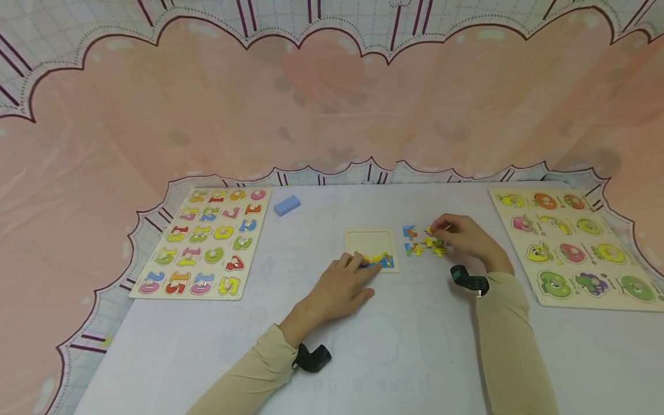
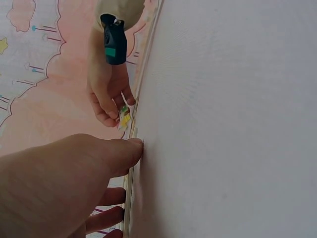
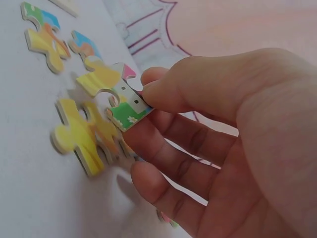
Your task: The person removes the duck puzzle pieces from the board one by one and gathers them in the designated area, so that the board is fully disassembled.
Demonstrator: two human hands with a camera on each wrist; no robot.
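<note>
My left hand (image 1: 334, 291) rests on the lower left of a small wooden puzzle board (image 1: 370, 239), its fingers fairly straight. Blue and yellow pieces (image 1: 385, 263) lie fitted along the board's bottom; the hand hides some of them. Between thumb and fingers, my right hand (image 3: 213, 144) pinches a jigsaw piece (image 3: 132, 104) with green, white, pink and yellow print. That piece also shows in the left wrist view, held above the table's surface. Loose jigsaw pieces (image 1: 410, 231) lie right of the board, below and beside the right hand.
A number puzzle board (image 1: 249, 253) lies on the left side of the white table (image 1: 415, 334). On the right is a fruit puzzle board (image 1: 565, 282). A blue block (image 1: 287, 205) sits near the back edge. A patterned cloth (image 1: 332, 115) hangs behind the table.
</note>
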